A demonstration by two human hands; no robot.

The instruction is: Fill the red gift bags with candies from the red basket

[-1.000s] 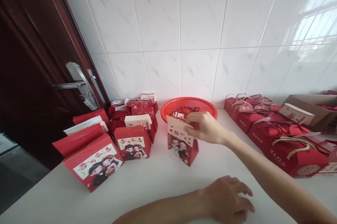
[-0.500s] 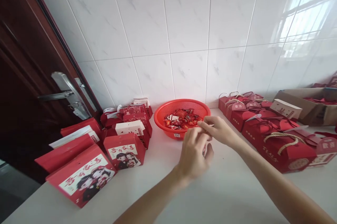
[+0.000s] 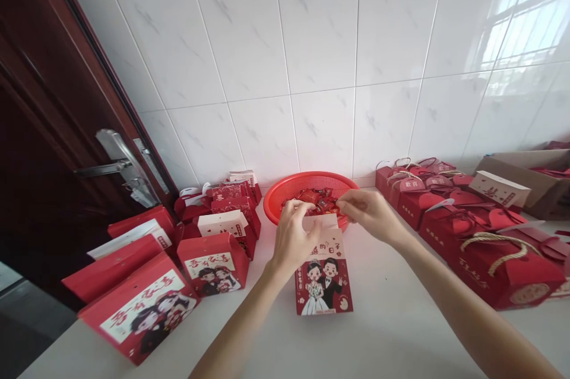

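Note:
In front of the basket is a paper gift box [image 3: 324,281], printed with a cartoon bride and groom on a red ground and a cream upper part. My left hand [image 3: 296,236] grips its upper left side, fingers curled at the open top and thumb on the front. My right hand [image 3: 367,209] is just beyond the box's top right corner, thumb and fingers pinched together over the basket's rim. Whatever lies between those fingertips is too small to make out. Behind both hands, a red plastic basket [image 3: 276,196] holds wrapped candies [image 3: 309,196], partly hidden by the hands.
Red gift boxes [image 3: 146,313] stand in rows on the left, near a dark door [image 3: 53,129] with a metal handle [image 3: 116,159]. More red boxes with rope handles [image 3: 481,248] line the right side, beside an open cardboard carton [image 3: 507,168]. A tiled wall [image 3: 320,58] backs the white table [image 3: 378,331].
My hands, close together before, have moved apart. The bride-and-groom box now shows beneath my left hand, where it was not visible before. The view has shifted slightly.

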